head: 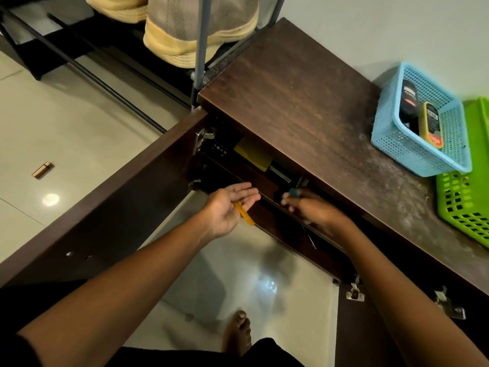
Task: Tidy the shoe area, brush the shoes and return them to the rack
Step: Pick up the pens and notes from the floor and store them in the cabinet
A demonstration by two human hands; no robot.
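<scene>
Bare foot (238, 332): heel hidden behind dark clothing. Left grip (232, 205): palm up, fingers straight, released. An orange strip (244, 214) lies against the palm with its upper end hidden. Right grip (304, 207): motion-blurred, fingers clenched round a teal-tipped tool (293, 192). Both grips are at the open cabinet (264, 178) under the desk (304, 102); the contents beyond them are dark and hard to identify. Far right of the right grip, on the desk: blue basket (412, 154) holding bottles, and green basket (460, 207), cut off. Shoes (180, 30) sit on the rack (201, 49), far beyond the left grip, tops cut off.
</scene>
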